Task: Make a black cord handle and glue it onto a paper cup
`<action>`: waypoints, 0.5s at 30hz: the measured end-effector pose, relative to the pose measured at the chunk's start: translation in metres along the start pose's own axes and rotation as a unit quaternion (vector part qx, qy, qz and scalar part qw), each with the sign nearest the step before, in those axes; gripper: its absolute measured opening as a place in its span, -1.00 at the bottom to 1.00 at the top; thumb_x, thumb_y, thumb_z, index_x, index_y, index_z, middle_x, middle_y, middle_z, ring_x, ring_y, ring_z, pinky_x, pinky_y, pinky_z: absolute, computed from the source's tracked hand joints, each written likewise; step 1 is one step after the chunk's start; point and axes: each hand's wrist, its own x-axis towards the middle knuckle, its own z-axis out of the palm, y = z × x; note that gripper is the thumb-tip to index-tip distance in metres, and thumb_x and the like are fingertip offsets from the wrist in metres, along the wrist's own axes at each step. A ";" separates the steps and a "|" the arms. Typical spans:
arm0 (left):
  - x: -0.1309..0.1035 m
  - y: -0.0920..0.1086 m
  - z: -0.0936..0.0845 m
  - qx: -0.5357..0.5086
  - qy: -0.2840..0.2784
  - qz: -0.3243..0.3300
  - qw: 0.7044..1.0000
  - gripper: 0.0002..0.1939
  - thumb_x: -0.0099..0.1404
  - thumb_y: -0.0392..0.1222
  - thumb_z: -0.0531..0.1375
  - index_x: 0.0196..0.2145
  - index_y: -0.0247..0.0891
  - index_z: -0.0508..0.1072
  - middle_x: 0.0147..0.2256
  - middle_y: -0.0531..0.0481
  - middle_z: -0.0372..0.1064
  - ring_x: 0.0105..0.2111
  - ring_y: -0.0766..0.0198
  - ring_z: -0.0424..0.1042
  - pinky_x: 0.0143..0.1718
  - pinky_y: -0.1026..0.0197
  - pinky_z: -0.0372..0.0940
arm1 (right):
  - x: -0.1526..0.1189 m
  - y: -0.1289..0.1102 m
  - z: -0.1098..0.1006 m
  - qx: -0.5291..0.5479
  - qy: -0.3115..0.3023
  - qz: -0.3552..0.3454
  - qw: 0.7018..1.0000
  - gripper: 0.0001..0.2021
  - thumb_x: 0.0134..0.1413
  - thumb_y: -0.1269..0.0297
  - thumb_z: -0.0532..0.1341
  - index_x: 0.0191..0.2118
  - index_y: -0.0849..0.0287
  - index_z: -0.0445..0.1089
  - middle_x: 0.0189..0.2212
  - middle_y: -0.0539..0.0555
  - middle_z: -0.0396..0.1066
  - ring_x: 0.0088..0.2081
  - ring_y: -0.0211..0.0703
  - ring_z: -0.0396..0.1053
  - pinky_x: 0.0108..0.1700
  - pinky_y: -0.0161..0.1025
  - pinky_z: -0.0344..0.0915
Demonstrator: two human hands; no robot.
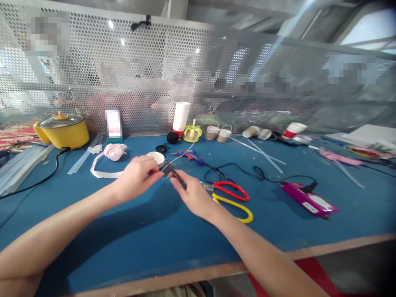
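Note:
My right hand (193,192) is closed on dark-handled pliers (175,172), whose tip points up and left. Close by on the left, my left hand (137,177) has its fingers pressed together; what they hold, if anything, is too small to make out. A thin whitish twisted wire (181,156) runs from between the hands up towards a yellow crown-shaped piece (192,133). Behind my left fingers sits a small white paper cup (156,158). Scissors (231,192) with one red and one yellow handle lie beside my right hand.
A blue glue gun (193,156) lies behind the hands, its cable running right to a purple pouch (309,200). At the left are a pink fabric flower (115,152) and a yellow electric pot (63,131). Stacked cups (181,116) stand near the perforated screen (136,62).

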 end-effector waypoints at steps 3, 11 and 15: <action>-0.002 0.009 -0.003 0.176 0.097 0.021 0.979 -0.73 0.22 -0.16 0.02 -0.58 -0.32 0.29 -0.48 -0.09 0.27 -0.34 0.17 0.22 -0.27 0.07 0.11 | 0.002 0.001 0.002 -0.023 0.018 0.011 1.000 -0.79 0.16 0.23 0.00 -0.25 0.22 0.29 -0.29 0.13 0.40 -0.25 -0.13 0.35 -0.18 -0.22 0.23; 0.004 -0.013 -0.008 -0.378 -0.118 -0.082 0.915 -0.66 0.22 0.04 0.03 -0.37 -0.33 0.38 -0.43 -0.03 0.33 -0.43 0.35 0.25 -0.36 0.25 0.16 | 0.000 -0.003 -0.004 0.030 0.003 0.004 1.000 -0.75 0.18 0.20 -0.05 -0.16 0.19 0.27 -0.55 0.01 0.31 -0.36 -0.17 0.35 -0.29 -0.28 0.26; 0.005 -0.009 -0.003 -0.384 -0.082 -0.106 0.913 -0.74 0.14 -0.04 0.15 -0.44 -0.34 0.36 -0.48 0.02 0.29 -0.46 0.39 0.22 -0.39 0.28 0.13 | 0.000 -0.001 -0.003 0.019 0.013 0.009 1.000 -0.77 0.17 0.21 -0.03 -0.18 0.20 0.27 -0.48 0.05 0.36 -0.32 -0.15 0.36 -0.26 -0.26 0.26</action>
